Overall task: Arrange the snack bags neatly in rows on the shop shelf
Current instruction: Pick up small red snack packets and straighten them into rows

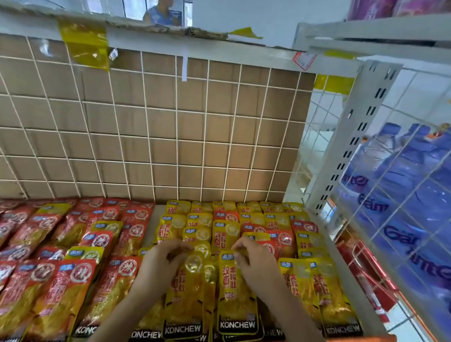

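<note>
Snack bags point(237, 287), red and yellow, cover the shop shelf point(160, 210) before a cardboard-backed wire grid point(143, 128). My left hand point(161, 263) and right hand point(256, 268) each pinch a yellow one.

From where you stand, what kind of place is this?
Most likely a small shop: rows of snack bags on a shelf, a price tag above, and packs of bottled water beside it.

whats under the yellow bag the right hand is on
Another yellow KONCHEW bag: its black bottom edge peeks out below. How many lie underneath, and the shelf there, are covered.
</note>
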The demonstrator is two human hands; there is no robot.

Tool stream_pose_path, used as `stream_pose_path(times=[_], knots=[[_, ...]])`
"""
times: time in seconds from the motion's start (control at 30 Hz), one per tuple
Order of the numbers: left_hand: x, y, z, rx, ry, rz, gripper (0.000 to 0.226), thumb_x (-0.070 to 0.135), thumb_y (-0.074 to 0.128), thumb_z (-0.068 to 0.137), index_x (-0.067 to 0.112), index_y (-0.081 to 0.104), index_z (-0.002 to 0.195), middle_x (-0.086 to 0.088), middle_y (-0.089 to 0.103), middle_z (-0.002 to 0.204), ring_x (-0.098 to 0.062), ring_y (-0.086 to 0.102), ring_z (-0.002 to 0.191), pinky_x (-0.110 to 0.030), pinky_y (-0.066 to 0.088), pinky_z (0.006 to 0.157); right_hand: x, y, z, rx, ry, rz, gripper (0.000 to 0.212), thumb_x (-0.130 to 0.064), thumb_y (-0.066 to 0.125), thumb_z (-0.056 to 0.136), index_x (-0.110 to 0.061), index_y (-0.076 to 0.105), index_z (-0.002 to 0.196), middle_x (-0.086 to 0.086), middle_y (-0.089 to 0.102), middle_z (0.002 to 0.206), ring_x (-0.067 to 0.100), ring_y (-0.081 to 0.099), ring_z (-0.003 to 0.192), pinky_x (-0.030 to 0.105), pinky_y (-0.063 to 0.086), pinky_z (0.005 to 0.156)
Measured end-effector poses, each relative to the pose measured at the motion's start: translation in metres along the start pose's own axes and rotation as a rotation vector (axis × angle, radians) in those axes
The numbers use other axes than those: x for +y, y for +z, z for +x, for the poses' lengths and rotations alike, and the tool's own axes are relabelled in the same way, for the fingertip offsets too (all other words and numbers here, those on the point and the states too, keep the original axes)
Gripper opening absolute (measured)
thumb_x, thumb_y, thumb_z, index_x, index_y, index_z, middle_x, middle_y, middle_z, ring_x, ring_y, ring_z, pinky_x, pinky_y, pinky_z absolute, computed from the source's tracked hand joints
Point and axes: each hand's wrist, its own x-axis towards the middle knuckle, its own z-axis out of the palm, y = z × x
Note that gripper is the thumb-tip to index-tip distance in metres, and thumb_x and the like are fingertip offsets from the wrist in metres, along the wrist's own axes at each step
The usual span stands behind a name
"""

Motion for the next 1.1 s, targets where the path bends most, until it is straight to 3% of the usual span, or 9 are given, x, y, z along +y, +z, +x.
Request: stream_pose_path(times=[0.17, 0.27, 0.37, 0.53, 0.67, 0.8, 0.87, 1.0, 1.1], knots=[[0.003, 0.005, -0.001, -0.031, 0.070, 0.048, 0.017, 0.012, 0.066, 0.084, 0.028, 0.066, 0.089, 0.016, 0.063, 0.091, 0.006, 0.057, 0.083, -0.007, 0.045, 0.068, -0.003, 0.014, 0.002, 0.019, -0.005, -0.014, 0.013, -0.021, 0.049, 0.095, -0.018, 0.057, 0.104, -0.006, 0.064, 0.098, 0.008, 0.059, 0.088, 0.025, 0.049, 0.073], [-0.001, 0.007, 0.001, -0.072, 0.105, 0.126, 0.019, 0.022, 0.071, 0.080, 0.036, 0.061, 0.086, 0.014, 0.061, 0.094, -0.002, 0.057, 0.087, -0.017, 0.049, 0.075, -0.003, 0.020, 0.000, 0.055, -0.021, -0.065, 0.014, -0.025, 0.046, 0.096, -0.021, 0.055, 0.106, -0.009, 0.062, 0.096, 0.003, 0.056, 0.082, 0.015, 0.043, 0.063], [-0.006, 0.007, 0.001, -0.063, 0.159, 0.219, 0.016, 0.027, 0.073, 0.077, 0.031, 0.065, 0.090, 0.013, 0.059, 0.092, -0.004, 0.056, 0.088, -0.023, 0.047, 0.079, -0.005, 0.022, -0.004, 0.087, -0.060, -0.096, 0.017, -0.027, 0.044, 0.097, -0.022, 0.054, 0.110, -0.012, 0.059, 0.104, -0.002, 0.049, 0.084, 0.006, 0.032, 0.058], [-0.008, 0.004, 0.001, -0.039, 0.183, 0.290, 0.020, 0.031, 0.071, 0.079, 0.027, 0.066, 0.098, 0.014, 0.057, 0.098, -0.009, 0.051, 0.098, -0.031, 0.040, 0.088, -0.004, 0.022, -0.005, 0.138, -0.098, -0.102, 0.024, -0.032, 0.044, 0.096, -0.023, 0.053, 0.117, -0.011, 0.050, 0.117, 0.003, 0.045, 0.107, 0.015, 0.037, 0.087], [-0.004, 0.002, 0.002, -0.033, 0.195, 0.226, 0.018, 0.029, 0.065, 0.085, 0.026, 0.064, 0.102, 0.014, 0.055, 0.107, -0.012, 0.051, 0.107, -0.032, 0.042, 0.089, 0.007, 0.011, -0.008, 0.213, -0.069, -0.097, 0.028, -0.033, 0.046, 0.095, -0.022, 0.054, 0.119, -0.009, 0.052, 0.119, 0.007, 0.046, 0.113, 0.024, 0.036, 0.097], [0.007, 0.008, 0.008, -0.045, 0.244, 0.233, 0.018, 0.027, 0.057, 0.091, 0.026, 0.062, 0.107, 0.017, 0.049, 0.113, -0.007, 0.045, 0.112, -0.022, 0.036, 0.089, 0.030, -0.006, -0.016, 0.345, -0.061, -0.095, 0.035, -0.040, 0.042, 0.088, -0.016, 0.062, 0.103, -0.002, 0.063, 0.098, 0.017, 0.061, 0.091, 0.035, 0.053, 0.074], [0.016, 0.015, 0.012, -0.058, 0.290, 0.241, 0.018, 0.026, 0.055, 0.092, 0.025, 0.062, 0.109, 0.020, 0.045, 0.108, -0.002, 0.042, 0.107, -0.012, 0.030, 0.081, 0.043, -0.015, -0.020, 0.389, -0.057, -0.095, 0.019, -0.029, 0.054, 0.088, -0.015, 0.062, 0.098, -0.003, 0.062, 0.092, 0.017, 0.062, 0.082, 0.033, 0.054, 0.065], [0.034, 0.035, 0.020, -0.151, 0.323, 0.208, 0.023, 0.030, 0.049, 0.095, 0.026, 0.060, 0.114, 0.021, 0.044, 0.109, 0.005, 0.036, 0.106, -0.013, 0.032, 0.089, 0.068, -0.035, -0.025, 0.411, 0.025, -0.121, 0.019, -0.012, 0.063, 0.086, -0.014, 0.063, 0.105, -0.002, 0.063, 0.097, 0.020, 0.063, 0.080, 0.028, 0.048, 0.062], [0.044, 0.054, 0.029, -0.225, 0.341, 0.223, 0.024, 0.032, 0.049, 0.095, 0.028, 0.059, 0.116, 0.016, 0.051, 0.116, -0.003, 0.045, 0.114, -0.022, 0.036, 0.099, 0.084, -0.044, -0.021, 0.369, 0.075, -0.166, 0.024, -0.011, 0.062, 0.086, -0.011, 0.063, 0.110, 0.006, 0.064, 0.106, 0.029, 0.063, 0.093, 0.036, 0.052, 0.070]])
